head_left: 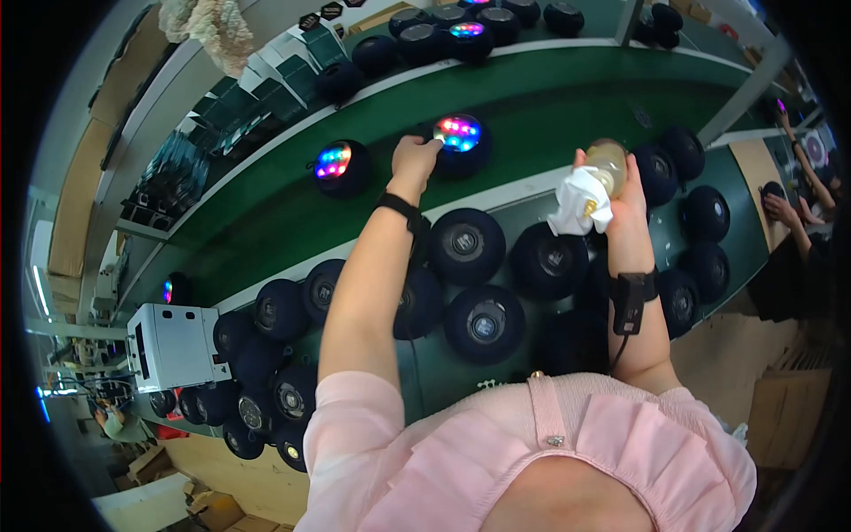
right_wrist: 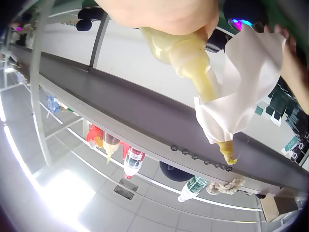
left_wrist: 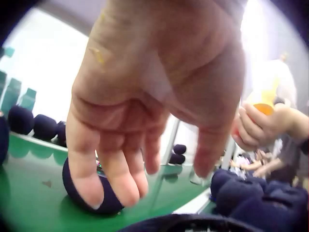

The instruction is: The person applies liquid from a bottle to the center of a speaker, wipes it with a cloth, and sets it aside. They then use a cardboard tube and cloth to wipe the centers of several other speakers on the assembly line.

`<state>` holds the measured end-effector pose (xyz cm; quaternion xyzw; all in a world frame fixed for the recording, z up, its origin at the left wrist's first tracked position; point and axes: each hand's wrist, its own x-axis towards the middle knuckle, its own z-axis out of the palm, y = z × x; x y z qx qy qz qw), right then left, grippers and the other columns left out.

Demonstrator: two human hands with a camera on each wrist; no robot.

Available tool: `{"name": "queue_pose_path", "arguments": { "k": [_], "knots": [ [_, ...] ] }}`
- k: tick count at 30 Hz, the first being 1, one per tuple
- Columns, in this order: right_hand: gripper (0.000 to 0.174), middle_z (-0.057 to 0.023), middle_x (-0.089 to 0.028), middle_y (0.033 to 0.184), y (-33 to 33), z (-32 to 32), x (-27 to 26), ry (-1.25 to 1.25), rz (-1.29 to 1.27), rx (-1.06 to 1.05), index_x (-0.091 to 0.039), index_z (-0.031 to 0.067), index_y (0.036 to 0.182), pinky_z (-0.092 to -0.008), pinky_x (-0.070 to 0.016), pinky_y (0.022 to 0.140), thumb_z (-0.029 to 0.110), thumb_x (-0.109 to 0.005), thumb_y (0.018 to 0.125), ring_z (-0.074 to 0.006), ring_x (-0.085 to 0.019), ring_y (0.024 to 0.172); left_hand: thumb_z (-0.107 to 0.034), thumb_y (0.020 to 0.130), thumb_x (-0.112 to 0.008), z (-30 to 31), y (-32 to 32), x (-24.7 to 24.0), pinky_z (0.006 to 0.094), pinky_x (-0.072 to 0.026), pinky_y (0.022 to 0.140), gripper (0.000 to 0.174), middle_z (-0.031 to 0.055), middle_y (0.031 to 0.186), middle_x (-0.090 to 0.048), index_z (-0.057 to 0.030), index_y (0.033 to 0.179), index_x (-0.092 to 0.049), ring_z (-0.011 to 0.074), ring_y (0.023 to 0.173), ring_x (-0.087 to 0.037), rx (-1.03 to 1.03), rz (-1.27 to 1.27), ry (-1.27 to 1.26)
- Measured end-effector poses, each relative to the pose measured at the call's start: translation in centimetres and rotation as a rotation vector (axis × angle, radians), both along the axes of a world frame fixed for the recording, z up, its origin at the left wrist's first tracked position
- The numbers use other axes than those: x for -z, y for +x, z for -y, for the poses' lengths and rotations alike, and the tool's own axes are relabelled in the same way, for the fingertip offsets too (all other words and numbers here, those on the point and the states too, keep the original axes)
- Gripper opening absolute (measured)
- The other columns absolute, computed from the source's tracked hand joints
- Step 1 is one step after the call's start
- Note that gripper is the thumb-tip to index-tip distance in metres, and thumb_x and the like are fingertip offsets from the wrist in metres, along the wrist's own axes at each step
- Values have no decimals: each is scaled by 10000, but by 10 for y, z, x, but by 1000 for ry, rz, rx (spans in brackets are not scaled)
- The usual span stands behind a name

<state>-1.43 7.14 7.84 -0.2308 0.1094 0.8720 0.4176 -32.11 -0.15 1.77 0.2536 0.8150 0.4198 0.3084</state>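
Observation:
My left hand [head_left: 415,163] reaches over the green belt, its fingertips at the near edge of a round dark-blue speaker [head_left: 463,161] whose top glows with coloured lights. In the left wrist view its fingers [left_wrist: 116,174] point down, loosely extended, in front of the dark ball, and the thumb stands apart. To the right, my right hand [head_left: 629,202] grips a clear squeeze bottle [head_left: 607,158] of yellowish liquid. A white cloth [head_left: 576,199] wraps the bottle's nozzle; the yellow-smeared tip [right_wrist: 227,153] pokes out of it. Another lit speaker [head_left: 339,168] sits left of the left hand.
Many dark round speakers [head_left: 483,324] crowd the bench on my side of the belt [head_left: 266,191]. A white boxy machine [head_left: 173,346] stands at left. More speakers [head_left: 421,40] and dark-green boxes [head_left: 266,93] line the far shelf. Another person's hands [head_left: 780,211] show at right.

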Motion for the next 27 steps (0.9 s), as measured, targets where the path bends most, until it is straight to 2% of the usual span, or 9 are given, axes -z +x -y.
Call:
{"name": "queue_pose_path", "arguments": {
  "k": [2,6,10,13,15,16,19,23,27],
  "knots": [
    [541,-224,-496,1091,11,-5,8,36,-1,5,-436,11,1166,-498,-490,806,484,-445,902,-393,-546,944,-405,769,-661,-17,-18,13,530,-422,886,717,200,1312,-391,-5,1307,-407,366,1162,-412,-94,350,-87],
    [577,-225,-499,1060,41,-11,4,1,-36,58,-417,-11,1174,-473,-495,794,492,-446,895,-368,-548,925,-434,748,-679,-28,-10,24,574,-258,1013,811,192,1429,-271,-29,1363,-339,392,1301,-254,-28,511,-51],
    [607,-222,-495,1059,66,-17,9,18,-33,135,-394,-8,1184,-466,-498,786,510,-470,877,-355,-551,922,-420,699,-731,-46,-5,35,601,-251,997,872,207,1406,-298,-25,1358,-319,374,1258,-344,150,513,-119],
    [617,-218,-497,1045,70,-18,7,-16,-56,160,-377,-5,1192,-461,-501,778,512,-480,870,-350,-554,919,-383,609,-796,-48,29,12,539,-311,996,937,241,1339,-353,-31,1328,-309,352,1203,-419,16,336,-24],
    [622,-218,-500,1040,71,-18,9,-19,-93,135,-363,-3,1200,-460,-503,773,511,-480,871,-352,-555,915,-308,522,-832,-46,51,4,444,-388,972,966,259,1267,-383,-45,1292,-312,362,1156,-453,303,-335,76],
    [621,-220,-501,1044,70,-18,10,-12,-83,127,-364,-6,1200,-461,-502,774,509,-478,873,-354,-555,915,-238,487,-821,-44,66,-1,375,-434,933,943,245,1204,-403,-45,1270,-334,401,1093,-470,396,-490,112],
    [611,-226,-502,1058,68,-21,10,2,-50,132,-370,-5,1200,-467,-497,783,505,-472,879,-359,-552,921,-194,484,-811,-36,106,-8,459,-460,869,909,194,1159,-412,-135,1289,-393,384,1051,-463,615,-837,70],
    [597,-229,-498,1072,70,-16,7,9,-58,140,-377,15,1207,-473,-493,790,509,-463,882,-364,-547,930,-209,522,-811,-17,140,-31,463,-495,806,846,208,1220,-394,-179,1280,-437,395,1051,-449,798,-907,170],
    [589,-232,-494,1084,74,-9,0,8,-65,171,-385,19,1205,-474,-492,791,507,-460,884,-366,-545,931,-162,582,-783,-3,153,-32,444,-514,758,684,198,1130,-431,-150,1192,-474,377,1020,-473,932,-959,152]
  ]
}}
